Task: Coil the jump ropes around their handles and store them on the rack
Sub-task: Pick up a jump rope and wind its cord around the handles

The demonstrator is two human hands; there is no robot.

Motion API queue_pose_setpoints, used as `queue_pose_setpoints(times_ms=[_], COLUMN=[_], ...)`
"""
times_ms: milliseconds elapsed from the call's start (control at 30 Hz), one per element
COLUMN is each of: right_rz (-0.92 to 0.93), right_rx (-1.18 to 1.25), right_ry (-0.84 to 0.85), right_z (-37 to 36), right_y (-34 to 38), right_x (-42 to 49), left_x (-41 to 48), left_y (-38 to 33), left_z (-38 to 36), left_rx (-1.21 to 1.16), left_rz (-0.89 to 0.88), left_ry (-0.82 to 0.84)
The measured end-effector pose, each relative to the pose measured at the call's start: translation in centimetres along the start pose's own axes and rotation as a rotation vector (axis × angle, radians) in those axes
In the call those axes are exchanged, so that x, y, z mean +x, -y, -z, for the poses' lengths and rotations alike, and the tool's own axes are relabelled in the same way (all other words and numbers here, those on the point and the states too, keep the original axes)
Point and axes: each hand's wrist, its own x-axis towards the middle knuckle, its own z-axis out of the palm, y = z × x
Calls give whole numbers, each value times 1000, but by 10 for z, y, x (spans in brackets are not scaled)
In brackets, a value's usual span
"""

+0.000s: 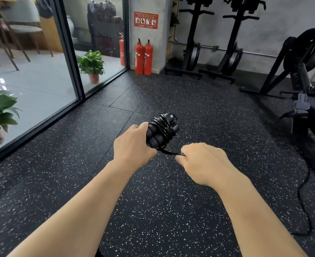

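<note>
Nearly wound: a black jump rope [162,131] sits in front of the person at mid-frame, held above a dark speckled rubber floor [171,210]. The left hand [132,145] grips the two black handles together, fingers curled round the far side and thumb on top. Many turns of thin black cord already wrap the handles in a tight bundle.

The right hand [203,162] is just beside it, lower and to the right, pinching a short taut length of cord that leads off the bundle. Judging by how little cord is free, the coiling of this rope looks close to done; the loose end likely wants tucking or a last turn, and the bundle has not yet been stored.

No rack for ropes can be made out. Against the far wall stand two upright black machines [208,43], and another machine [305,71] is cut off at the right edge. A separate black cable [303,191] trails across the floor at right; whether it is another jump rope or a machine lead cannot be told. The right hand's fingertips are hidden beneath its back, so exactly how the cord end is held is unclear. Two red fire extinguishers [143,57] stand by a grey pillar, with potted plants behind glass at left.
</note>
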Motion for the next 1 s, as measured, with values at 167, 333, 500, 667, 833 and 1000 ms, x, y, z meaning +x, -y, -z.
queue_pose_setpoints(times_ms=[167, 333, 500, 667, 833, 1000], right_rz=[33, 26, 30, 23, 22, 99], right_rx=[4, 6, 65, 230, 465, 815], right_ry=[-88, -92, -87, -49, -40, 71], right_z=[12, 18, 17, 10, 1, 0], right_y=[-4, -9, -22, -35, -39, -46], right_x=[-2, -3, 0, 2, 4, 7], left_x=[-4, -12, -21, -20, -19, -23], left_y=[-13, -28, -43, -43, -34, -38], left_z=[-7, -14, -18, -10, -10, 2], left_rx=[137, 344, 340, 261, 125, 35], left_rz=[-146, -296, -567, -692, -684, -602], left_ry=[-10, 27, 136, 274, 376, 556])
